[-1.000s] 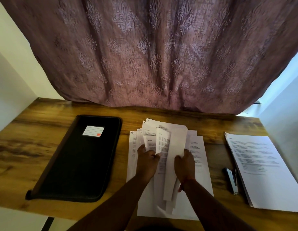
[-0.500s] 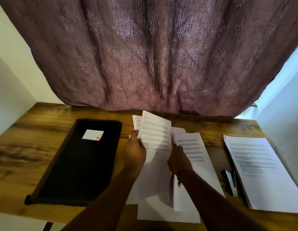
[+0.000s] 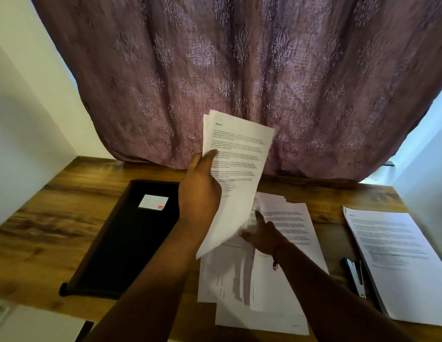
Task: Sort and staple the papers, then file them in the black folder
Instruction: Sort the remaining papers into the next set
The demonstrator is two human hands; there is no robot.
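A mauve curtain [image 3: 239, 70] with a woven floral pattern hangs across the back, its hem meeting the far edge of the wooden surface [image 3: 42, 230]. Pale walls [image 3: 25, 107] flank it on both sides. Bright daylight shows past the curtain's right edge.

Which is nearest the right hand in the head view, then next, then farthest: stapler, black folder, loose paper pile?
1. Loose paper pile: under the right hand, touching it.
2. Stapler: to its right, beside the neat stack.
3. Black folder: far left, beyond the left hand.
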